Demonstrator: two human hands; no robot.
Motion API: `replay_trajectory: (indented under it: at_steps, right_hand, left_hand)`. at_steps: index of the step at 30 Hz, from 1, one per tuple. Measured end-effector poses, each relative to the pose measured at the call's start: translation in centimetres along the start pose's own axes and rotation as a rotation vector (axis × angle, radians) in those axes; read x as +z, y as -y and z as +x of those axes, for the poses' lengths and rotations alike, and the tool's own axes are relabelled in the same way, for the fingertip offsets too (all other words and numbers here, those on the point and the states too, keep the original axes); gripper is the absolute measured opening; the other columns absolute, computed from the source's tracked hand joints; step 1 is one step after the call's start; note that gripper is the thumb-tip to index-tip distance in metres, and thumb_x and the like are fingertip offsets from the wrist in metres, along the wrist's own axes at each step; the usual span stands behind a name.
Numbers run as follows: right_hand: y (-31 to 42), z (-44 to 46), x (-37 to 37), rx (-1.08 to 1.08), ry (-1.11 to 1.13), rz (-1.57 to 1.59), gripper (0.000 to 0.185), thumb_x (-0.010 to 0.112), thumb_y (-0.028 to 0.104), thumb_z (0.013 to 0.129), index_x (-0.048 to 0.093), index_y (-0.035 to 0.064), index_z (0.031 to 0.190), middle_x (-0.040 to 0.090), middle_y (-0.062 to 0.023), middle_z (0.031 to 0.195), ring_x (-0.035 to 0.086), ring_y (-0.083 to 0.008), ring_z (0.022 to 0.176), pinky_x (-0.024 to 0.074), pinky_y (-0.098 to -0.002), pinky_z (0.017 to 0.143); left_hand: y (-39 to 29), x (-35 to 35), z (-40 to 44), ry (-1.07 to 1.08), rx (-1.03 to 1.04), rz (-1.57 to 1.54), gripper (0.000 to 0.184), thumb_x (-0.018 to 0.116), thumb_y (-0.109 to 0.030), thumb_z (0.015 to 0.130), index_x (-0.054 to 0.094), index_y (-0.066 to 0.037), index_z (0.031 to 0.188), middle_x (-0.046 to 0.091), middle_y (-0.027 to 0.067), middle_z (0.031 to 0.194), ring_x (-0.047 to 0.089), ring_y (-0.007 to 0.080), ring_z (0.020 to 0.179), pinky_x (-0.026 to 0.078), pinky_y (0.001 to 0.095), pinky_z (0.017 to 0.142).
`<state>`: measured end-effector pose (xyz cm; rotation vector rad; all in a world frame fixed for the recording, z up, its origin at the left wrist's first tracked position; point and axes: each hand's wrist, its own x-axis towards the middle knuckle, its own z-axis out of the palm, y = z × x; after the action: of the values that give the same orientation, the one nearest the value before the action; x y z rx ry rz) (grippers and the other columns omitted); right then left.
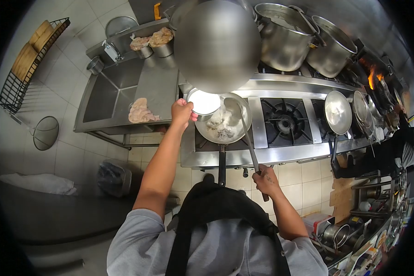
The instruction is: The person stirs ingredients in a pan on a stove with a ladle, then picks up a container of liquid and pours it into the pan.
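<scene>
My left hand (183,113) grips the rim of a small round metal container (208,114) filled with something white. It is held over the left side of a frying pan (240,133) on the stove, whose black handle (222,166) points toward me. Whitish, creamy food with darker bits (222,125) lies in the pan. Wrapped around the handle of a long ladle (251,148), my right hand (266,179) is at the stove's front edge. The ladle's head rests inside the pan, on the right.
A blurred metal dome (216,46) hangs close to the camera. Large pots (287,48) stand behind the burners. Another pan (338,110) sits to the right, near flames (375,77) and a person in dark clothes (377,154). Left are a sink (112,94) and raw-looking meat (142,112).
</scene>
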<state>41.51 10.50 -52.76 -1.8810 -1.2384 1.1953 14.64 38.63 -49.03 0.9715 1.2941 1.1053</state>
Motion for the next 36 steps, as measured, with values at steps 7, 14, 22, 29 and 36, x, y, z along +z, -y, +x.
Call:
replay_trajectory:
  at_steps: [7,14,22,29,36]
  right_hand:
    - [2.8,-0.2,-2.1,0.406,0.356,1.059,0.024,0.053,0.006,0.086,0.055,-0.0031,0.108,0.050,0.0000,0.065,0.041,-0.0061,0.040,0.0316,-0.0199,0.034]
    - [4.1,-2.1,-1.4,0.222,0.189,0.753,0.018,0.057,0.006,0.084,0.060,-0.0035,0.098,0.056,-0.0021,0.063,0.046,-0.0070,0.041,0.0349,-0.0217,0.037]
    - [3.6,-1.7,-0.3,0.058,0.038,0.260,0.013,0.059,0.008,0.083,0.061,-0.0038,0.087,0.057,-0.0056,0.063,0.053,-0.0130,0.044,0.0433,-0.0277,0.043]
    - [1.1,-1.1,1.5,0.213,0.172,0.417,0.019,0.057,0.009,0.086,0.059,-0.0055,0.099,0.057,-0.0053,0.063,0.050,-0.0111,0.043,0.0392,-0.0239,0.040]
    - [3.1,-2.4,-1.0,0.387,0.336,1.116,0.021,0.056,0.006,0.086,0.059,-0.0036,0.104,0.054,-0.0020,0.062,0.045,-0.0076,0.040,0.0343,-0.0200,0.038]
  left_hand:
    - [-0.8,1.1,0.0,0.013,0.006,-0.004,0.013,0.057,-0.002,0.079,0.044,-0.005,0.078,0.051,0.0071,0.064,0.058,0.0189,0.046,0.048,0.0307,0.037]
    - [-1.6,1.5,-0.3,0.026,0.019,-0.018,0.015,0.058,-0.002,0.079,0.043,-0.006,0.076,0.050,0.0062,0.063,0.057,0.0184,0.045,0.049,0.0312,0.037]
    - [-2.5,1.9,-0.3,0.040,0.035,-0.033,0.016,0.057,0.000,0.079,0.042,-0.006,0.076,0.051,0.0076,0.063,0.057,0.0185,0.044,0.048,0.0314,0.036]
    - [-2.5,1.8,-0.3,0.029,0.041,-0.040,0.017,0.058,0.001,0.078,0.042,-0.006,0.077,0.052,0.0077,0.062,0.057,0.0195,0.044,0.048,0.0319,0.035]
    - [-2.7,2.0,-0.5,0.017,0.036,-0.023,0.017,0.058,0.000,0.078,0.042,-0.006,0.077,0.052,0.0079,0.062,0.057,0.0193,0.043,0.048,0.0316,0.034]
